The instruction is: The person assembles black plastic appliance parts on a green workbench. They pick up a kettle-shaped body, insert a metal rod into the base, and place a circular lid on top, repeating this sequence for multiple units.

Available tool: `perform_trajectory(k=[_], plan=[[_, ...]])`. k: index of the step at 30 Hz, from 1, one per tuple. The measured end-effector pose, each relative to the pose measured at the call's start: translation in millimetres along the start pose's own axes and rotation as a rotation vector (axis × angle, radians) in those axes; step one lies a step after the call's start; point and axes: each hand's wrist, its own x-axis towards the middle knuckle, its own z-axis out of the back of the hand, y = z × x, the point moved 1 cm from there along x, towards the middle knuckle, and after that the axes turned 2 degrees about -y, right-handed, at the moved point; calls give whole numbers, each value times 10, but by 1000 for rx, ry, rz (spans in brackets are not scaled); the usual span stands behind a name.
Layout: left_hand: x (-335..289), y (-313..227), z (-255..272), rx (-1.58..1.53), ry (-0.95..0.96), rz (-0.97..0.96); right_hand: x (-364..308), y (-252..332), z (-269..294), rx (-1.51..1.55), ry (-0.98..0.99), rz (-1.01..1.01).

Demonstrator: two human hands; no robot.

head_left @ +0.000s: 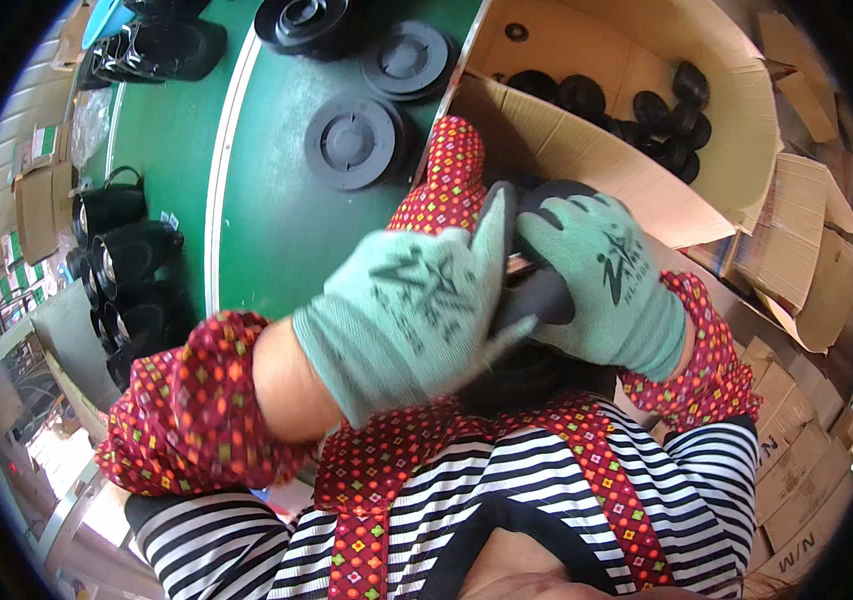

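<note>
Both my hands wear pale green gloves with dark-coated fingers and meet close in front of my body. My left hand [417, 305] presses its fingers and thumb against the near side of a black rounded part [557, 188]. From the other side, my right hand [602, 275] curls its fingers round the same part. Most of it is hidden by the gloves, so its exact kind does not show. A small shiny edge glints between the hands. Below them, a dark shape [512, 382] lies against the red patterned apron [377, 460].
Black ribbed discs [352, 142] lie on the green table [277, 200] ahead. An open cardboard box [587, 150] at the right holds several black round parts [682, 125]. Glossy black cylindrical housings [137, 265] line the left side. Cardboard cartons [797, 470] are stacked at right.
</note>
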Motion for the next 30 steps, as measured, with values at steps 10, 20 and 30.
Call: perform_trajectory(k=[10,20,30], plan=[[691,764,-224,-98,-103,-499,-126,454,360,-245,210,-302],[843,857,-401,-127,-306,-600,-172,473,243,-340,13,-292],[-511,1456,-1003,-441,-915,213,-691,295,-82,123,-171,28]])
